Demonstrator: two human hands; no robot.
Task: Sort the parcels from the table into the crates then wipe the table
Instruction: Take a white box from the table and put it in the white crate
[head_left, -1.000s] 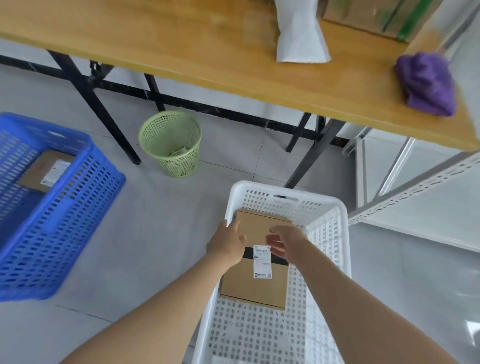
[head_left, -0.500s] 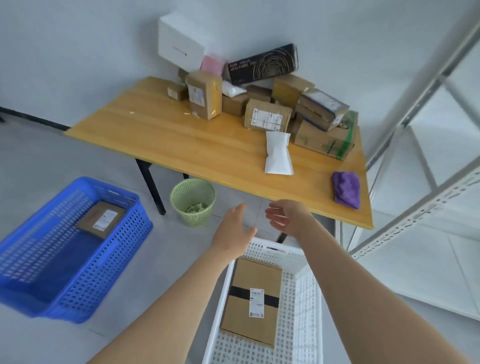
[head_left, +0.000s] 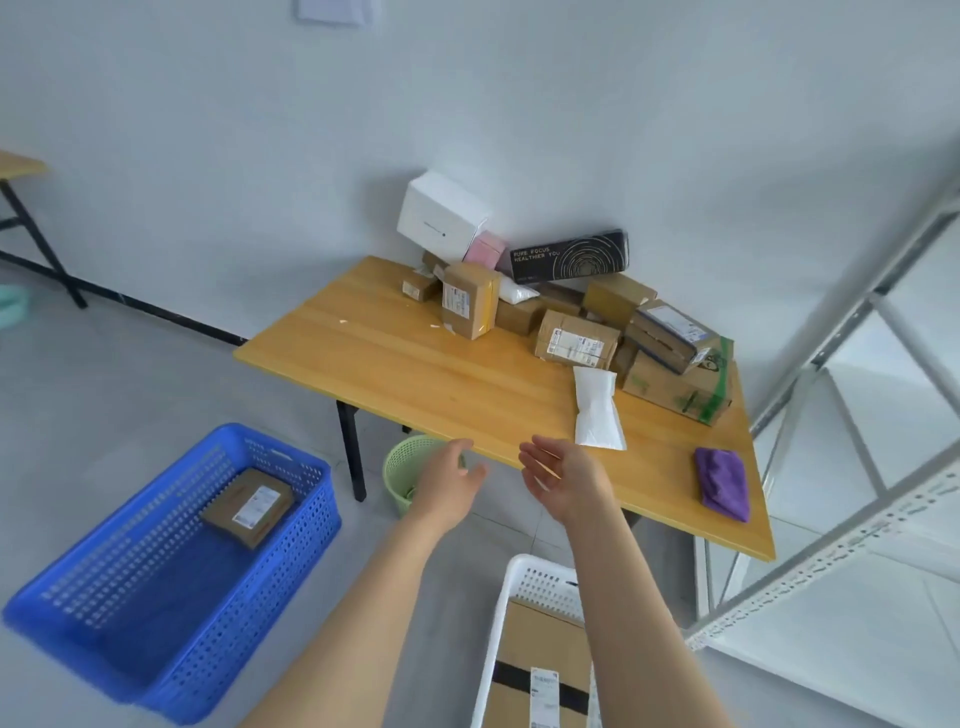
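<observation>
Both hands were empty. The left hand (head_left: 447, 480) and right hand (head_left: 563, 478) were raised before the near edge of the tabletop (head_left: 415, 364), fingers spread and loose, palms turned toward each other.

Sorting looked barely begun. One box (head_left: 249, 506) lay in the blue crate (head_left: 208, 649) and another (head_left: 540, 660) in the white crate (head_left: 524, 571). A pile (head_left: 576, 338) of parcels crowded the far right of the tabletop against the wall. A mailer (head_left: 597, 408) lay flat just beyond the right hand. The cloth (head_left: 722, 483) sat near the right edge, and wiping was not yet due.

The next move probably called for a reach to the mailer, the nearest parcel. Being soft and flat, it would want a pinch at one edge. Boxes low in the pile might topple those above if pulled.
</observation>
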